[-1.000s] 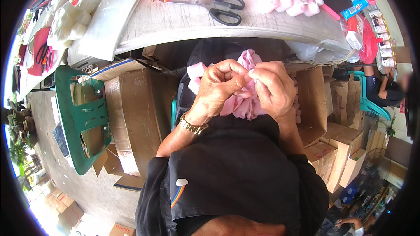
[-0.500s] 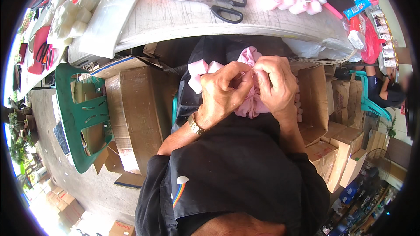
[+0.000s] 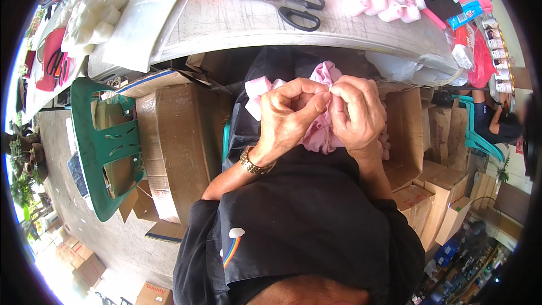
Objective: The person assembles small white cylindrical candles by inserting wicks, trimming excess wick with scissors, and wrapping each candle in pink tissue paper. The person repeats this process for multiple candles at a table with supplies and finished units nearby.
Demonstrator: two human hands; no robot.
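Head view: left hand (image 3: 287, 114) and right hand (image 3: 359, 112) are pinched narrow, contents unclear, over crinkled, bunched pink cloth (image 3: 320, 137).

From our left hand (image 3: 288, 114), we find the table (image 3: 226, 27) blocking twelve o'clock, a cardboard box (image 3: 180, 141) nine; space opens above our dark clothing (image 3: 305, 220) toward six.

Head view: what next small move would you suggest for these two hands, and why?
Perhaps ease the right hand slightly away from the left hand, without loosening either pinch. The two pinches meet closely over the bunched pink cloth, and whatever lies between them is too hidden to identify, so a little gap might let it be checked.
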